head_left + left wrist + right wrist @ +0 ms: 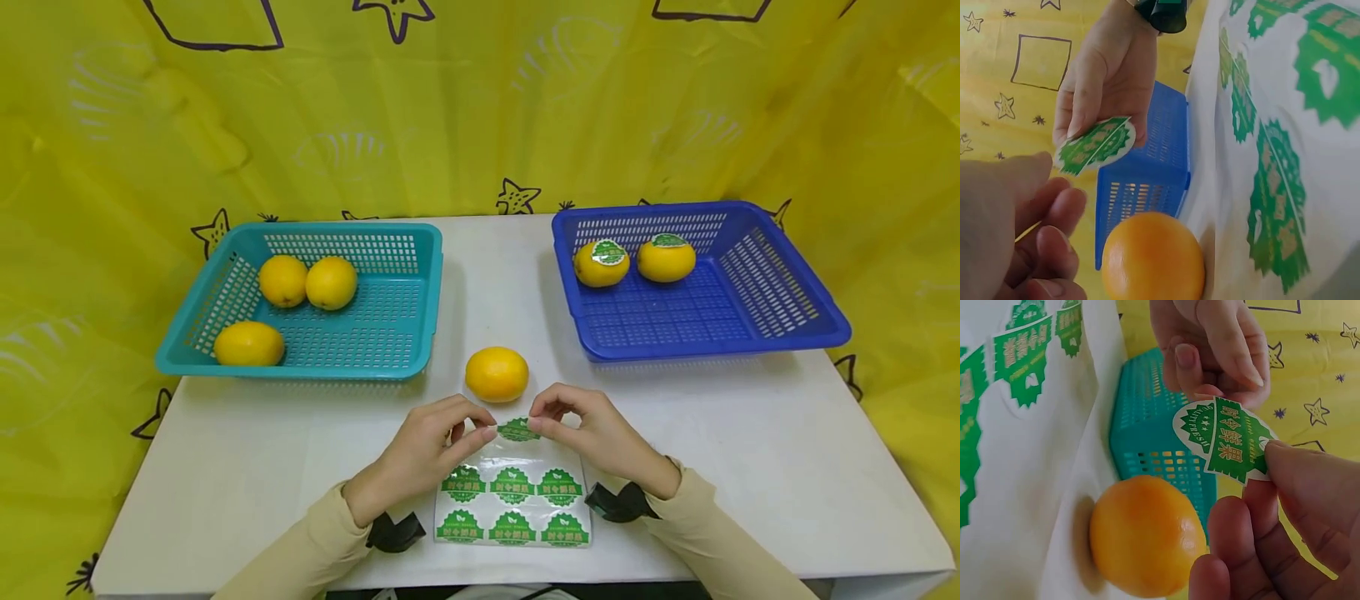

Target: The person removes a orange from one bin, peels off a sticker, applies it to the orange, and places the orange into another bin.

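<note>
Pinches fruit sticker (517, 430) in right hand (590, 427); cannot tell grip of left hand (426, 440); has orange (497, 374) just beyond, toward back edge of table (262, 467).

"What is raised?"
"A loose green sticker (517, 429), gold-lettered, with a jagged, white-backed edge, held tilted on the near side of the smooth, rounded yellow-orange fruit (497, 374)."
"And the sheet (517, 459)?"
"Glossy, nearer still than the fruit, showing two rows of matching stickers (512, 486)."
</note>
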Tool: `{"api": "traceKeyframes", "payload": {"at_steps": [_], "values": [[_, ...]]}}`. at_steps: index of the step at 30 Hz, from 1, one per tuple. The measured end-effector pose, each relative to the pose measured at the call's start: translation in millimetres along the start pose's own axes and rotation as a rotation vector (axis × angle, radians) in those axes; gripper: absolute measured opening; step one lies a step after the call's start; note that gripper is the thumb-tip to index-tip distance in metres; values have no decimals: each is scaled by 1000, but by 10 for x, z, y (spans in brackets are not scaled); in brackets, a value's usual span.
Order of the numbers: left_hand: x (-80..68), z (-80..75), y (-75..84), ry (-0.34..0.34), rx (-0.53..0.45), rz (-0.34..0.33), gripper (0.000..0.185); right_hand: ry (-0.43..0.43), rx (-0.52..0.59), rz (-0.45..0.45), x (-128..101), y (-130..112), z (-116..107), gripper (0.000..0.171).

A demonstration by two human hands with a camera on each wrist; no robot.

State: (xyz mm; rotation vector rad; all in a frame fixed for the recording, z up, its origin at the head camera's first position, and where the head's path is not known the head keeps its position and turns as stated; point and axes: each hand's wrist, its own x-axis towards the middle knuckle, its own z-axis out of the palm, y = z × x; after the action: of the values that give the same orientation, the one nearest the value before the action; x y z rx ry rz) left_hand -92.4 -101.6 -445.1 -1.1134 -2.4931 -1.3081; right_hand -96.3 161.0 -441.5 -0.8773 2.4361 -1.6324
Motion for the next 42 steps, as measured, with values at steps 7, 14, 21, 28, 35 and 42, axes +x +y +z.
{"api": "traceKeyframes", "payload": {"at_steps": [7, 14, 21, 28, 35, 42], "values": [[97, 11, -43, 51, -63, 21, 4, 38, -12, -44, 90, -15, 44, 21], [188, 6, -149, 133, -210, -83, 6, 120, 31, 75, 179, 25, 33, 11], [249, 101, -152, 264, -141, -233, 7, 164, -17, 119, 309, 56, 72, 9], [352, 194, -151, 320, 61, -273, 10, 253, -149, 117, 421, 96, 120, 10], [401, 214, -176, 297, 116, -343, 9, 287, -275, 99, 471, 168, 155, 12], [424, 215, -204, 262, 121, -364, 10, 292, -322, 84, 483, 198, 147, 13]]}}
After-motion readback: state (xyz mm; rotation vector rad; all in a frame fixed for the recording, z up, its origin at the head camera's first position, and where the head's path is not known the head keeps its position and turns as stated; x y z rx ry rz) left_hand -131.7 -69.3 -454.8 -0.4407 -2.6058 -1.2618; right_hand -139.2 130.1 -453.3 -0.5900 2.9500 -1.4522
